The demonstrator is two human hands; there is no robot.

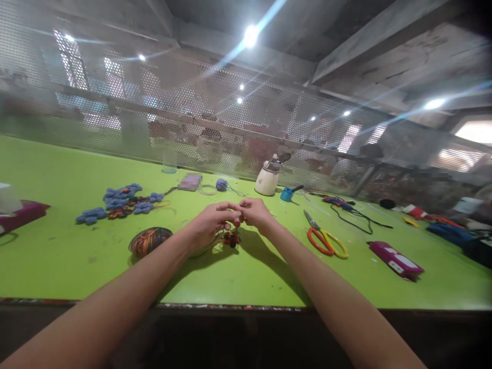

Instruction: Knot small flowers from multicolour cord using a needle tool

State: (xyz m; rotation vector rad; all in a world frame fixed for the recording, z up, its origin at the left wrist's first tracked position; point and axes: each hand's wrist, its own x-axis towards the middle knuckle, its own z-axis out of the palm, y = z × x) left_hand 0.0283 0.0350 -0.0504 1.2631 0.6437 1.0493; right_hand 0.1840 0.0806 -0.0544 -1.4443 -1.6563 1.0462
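Observation:
My left hand (pixel 213 221) and my right hand (pixel 255 211) meet above the middle of the table, fingertips pinched close together. Just below them hangs a small dark and orange crocheted piece (pixel 231 239). A strand of yarn (pixel 215 242) runs by the left fingers, which are closed on it. What the right fingertips pinch is too small to make out. Left of my left forearm lies a ball of variegated orange, green and black yarn (pixel 149 242), partly hidden by the arm.
Blue and orange-black crocheted flowers (pixel 123 199) are piled at left. Scissors (pixel 325 241) and a magenta box (pixel 395 260) lie at right. Behind stand a white bottle (pixel 266 179), a blue pot (pixel 286 194) and a purple yarn ball (pixel 221 185). A perforated screen (pixel 215 118) edges the green table (pixel 238 287).

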